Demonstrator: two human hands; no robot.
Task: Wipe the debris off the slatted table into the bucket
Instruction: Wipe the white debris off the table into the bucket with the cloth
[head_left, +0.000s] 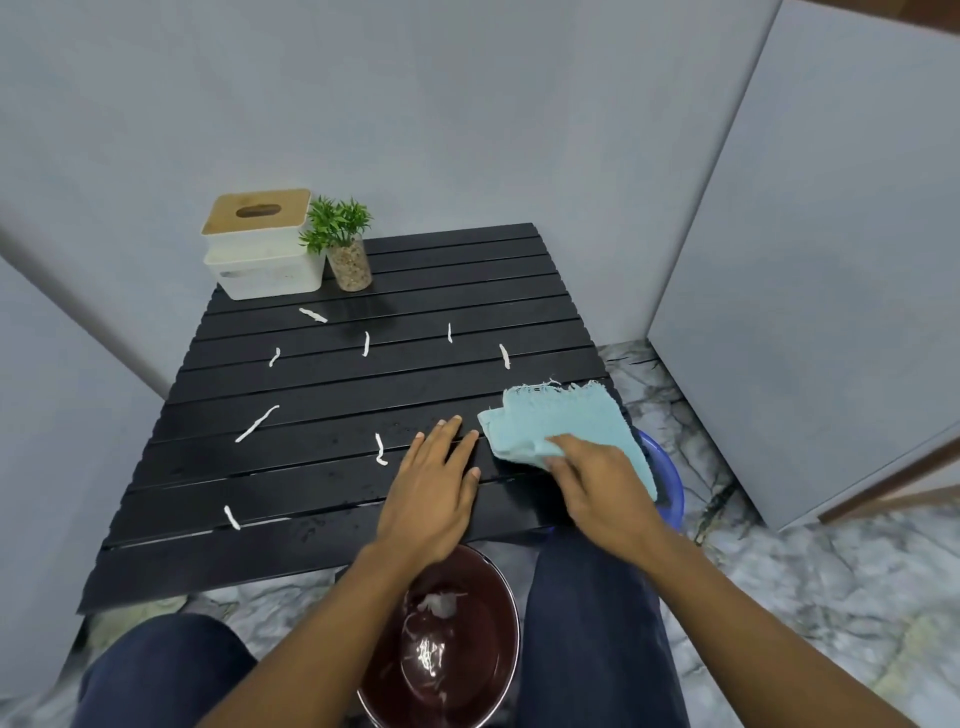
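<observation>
Black slatted desk (467, 270), frame centre: our right hand (597, 478) pinches soft, limp cloth (566, 421); left hand (431, 488) flat, fingers (452, 431) together.

Black slatted table (291, 483) strewn with white debris strips (256, 423) — dark red bucket (498, 587) below its near edge, scraps inside

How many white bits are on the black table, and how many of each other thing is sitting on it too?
White debris strips: 8
Blue cloth: 1, under the right hand
Tissue box: 1
Potted plant: 1
Total on the slatted table: 11
</observation>
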